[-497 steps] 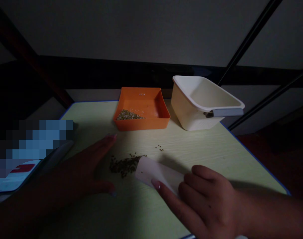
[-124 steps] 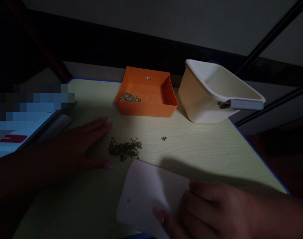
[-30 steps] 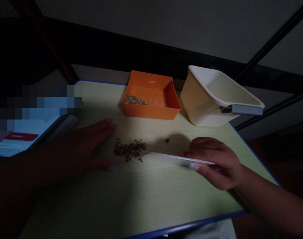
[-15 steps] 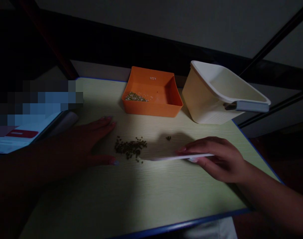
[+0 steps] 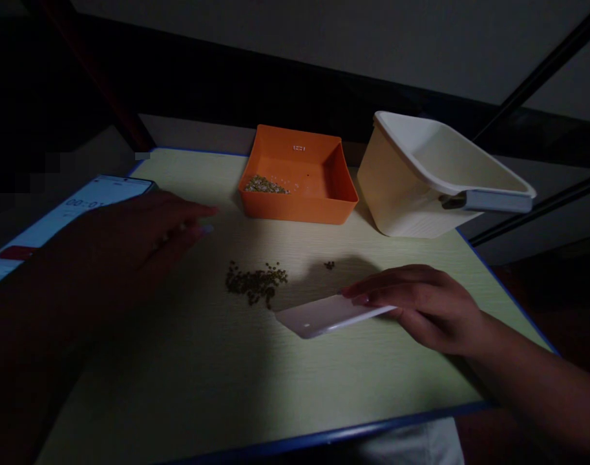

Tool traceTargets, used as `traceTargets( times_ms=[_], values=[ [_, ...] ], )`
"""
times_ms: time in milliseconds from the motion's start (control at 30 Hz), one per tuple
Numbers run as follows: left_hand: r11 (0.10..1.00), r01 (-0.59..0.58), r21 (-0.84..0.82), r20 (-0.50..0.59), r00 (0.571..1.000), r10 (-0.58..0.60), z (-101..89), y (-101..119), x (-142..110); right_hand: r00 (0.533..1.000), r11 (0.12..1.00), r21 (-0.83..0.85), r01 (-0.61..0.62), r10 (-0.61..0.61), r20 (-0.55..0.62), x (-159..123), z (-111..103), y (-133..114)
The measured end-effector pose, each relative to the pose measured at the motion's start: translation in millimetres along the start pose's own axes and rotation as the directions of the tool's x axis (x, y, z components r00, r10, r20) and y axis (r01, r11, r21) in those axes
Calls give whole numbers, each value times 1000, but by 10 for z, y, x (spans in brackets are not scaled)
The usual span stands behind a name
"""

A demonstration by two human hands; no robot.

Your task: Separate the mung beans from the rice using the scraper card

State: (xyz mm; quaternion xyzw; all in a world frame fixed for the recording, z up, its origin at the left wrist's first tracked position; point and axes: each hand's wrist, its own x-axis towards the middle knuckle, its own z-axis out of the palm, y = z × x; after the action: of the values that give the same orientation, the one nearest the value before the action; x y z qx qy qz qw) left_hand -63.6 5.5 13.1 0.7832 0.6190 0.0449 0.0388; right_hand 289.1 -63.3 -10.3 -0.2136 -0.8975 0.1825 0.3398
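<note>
A small heap of dark seeds (image 5: pixel 256 283) lies in the middle of the pale table (image 5: pixel 256 381). My right hand (image 5: pixel 423 303) grips a white card (image 5: pixel 324 315) by its right end, its left edge low on the table just right of the heap. My left hand (image 5: pixel 144 226) hovers above the table to the left of the seeds, fingers stretched out and holding nothing. An orange tray (image 5: pixel 318 210) at the back holds a few lighter grains (image 5: pixel 264 185) in its left corner.
A cream plastic tub (image 5: pixel 396 194) with a grey handle (image 5: pixel 493 201) stands at the back right. A lit phone (image 5: pixel 62 216) lies at the table's left edge. A few stray seeds (image 5: pixel 329 265) sit right of the heap. The table's blue front edge (image 5: pixel 324 439) is close.
My left hand has lifted off the table and moved back to the left, away from the seeds. The card in my right hand has tilted down, its face showing.
</note>
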Motion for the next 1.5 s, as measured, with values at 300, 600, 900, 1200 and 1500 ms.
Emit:
traceTargets(
  times_ms=[300,600,900,1200,1500],
  values=[
    [999,16,49,286,958,-29,60,-57,33,999,1000,8,-29,28,45,-9,-98,-28],
    [998,24,64,421,906,-49,164,-118,6,999,998,-56,-43,41,-33,-9,-20,-78],
    [1000,7,20,453,891,-16,106,-115,-28,996,996,-85,-38,31,-85,43,88,-37],
    [1000,6,11,434,901,-11,87,-75,-29,995,990,-126,-67,56,-86,78,107,-25],
    [1000,4,5,428,904,-6,108,-99,-48,999,997,-66,-24,22,-39,97,96,7]
  ],
)
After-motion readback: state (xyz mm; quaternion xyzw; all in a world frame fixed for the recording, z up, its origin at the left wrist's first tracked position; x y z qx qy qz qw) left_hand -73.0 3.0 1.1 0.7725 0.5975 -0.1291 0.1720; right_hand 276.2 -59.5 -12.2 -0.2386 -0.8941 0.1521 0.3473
